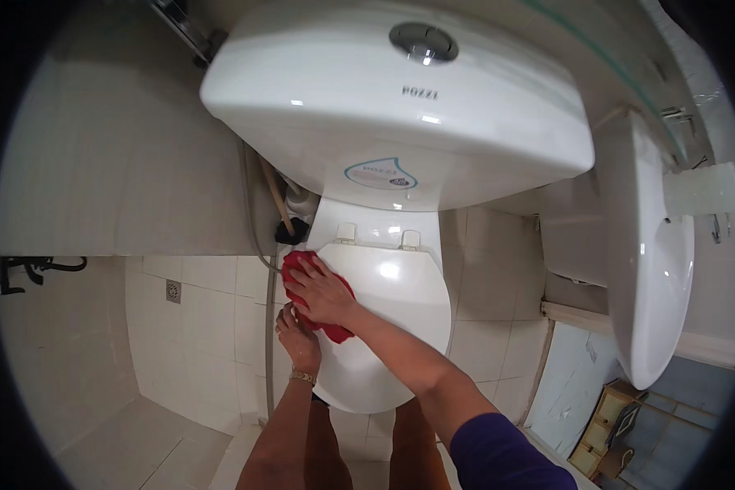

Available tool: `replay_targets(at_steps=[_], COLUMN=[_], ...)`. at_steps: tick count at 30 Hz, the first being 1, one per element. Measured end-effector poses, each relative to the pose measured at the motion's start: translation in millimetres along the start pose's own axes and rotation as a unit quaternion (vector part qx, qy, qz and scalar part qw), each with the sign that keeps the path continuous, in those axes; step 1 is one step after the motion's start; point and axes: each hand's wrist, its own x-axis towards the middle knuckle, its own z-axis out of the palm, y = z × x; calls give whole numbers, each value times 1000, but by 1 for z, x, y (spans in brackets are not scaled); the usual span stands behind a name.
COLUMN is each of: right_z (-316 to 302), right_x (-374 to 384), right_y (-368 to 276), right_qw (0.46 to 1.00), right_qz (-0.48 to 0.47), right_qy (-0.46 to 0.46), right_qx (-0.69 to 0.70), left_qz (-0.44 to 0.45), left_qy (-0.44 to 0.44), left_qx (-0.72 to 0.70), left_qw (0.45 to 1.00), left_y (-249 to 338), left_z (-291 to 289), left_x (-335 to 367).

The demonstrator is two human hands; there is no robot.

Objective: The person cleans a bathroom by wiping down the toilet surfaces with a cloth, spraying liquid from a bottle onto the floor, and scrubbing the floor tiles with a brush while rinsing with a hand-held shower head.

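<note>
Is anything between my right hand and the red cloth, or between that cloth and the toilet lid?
Nothing visible: your right hand rests on the red cloth, which lies over the left edge of the toilet lid. Your left hand is at the cloth's lower edge, not in between. The cloth's underside is hidden.

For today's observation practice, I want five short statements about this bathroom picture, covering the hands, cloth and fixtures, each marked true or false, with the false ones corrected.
1. The right hand lies on a red cloth at the edge of the toilet lid. True.
2. The toilet lid is raised. False: it is closed.
3. The flush button is set in the top of the cistern. True.
4. The left hand is nearer the cistern than the right hand. False: the right hand is nearer.
5. A floor drain lies left of the toilet lid. True.
</note>
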Motion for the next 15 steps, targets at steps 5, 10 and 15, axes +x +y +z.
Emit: replay_targets(at_steps=[5, 10, 15], right_z=[-21, -118, -112], right_x=[41, -85, -137], right_y=[116, 148, 75], right_qw=[997, 939, 958], right_qz=[67, 339, 284], right_qy=[-33, -61, 22], right_qx=[-9, 5, 14], left_qz=[3, 7, -19], left_qy=[78, 83, 74], left_qx=[67, 91, 109], left_qw=[995, 992, 991], left_y=[1, -9, -14], left_z=[11, -2, -6], left_x=[-1, -3, -3])
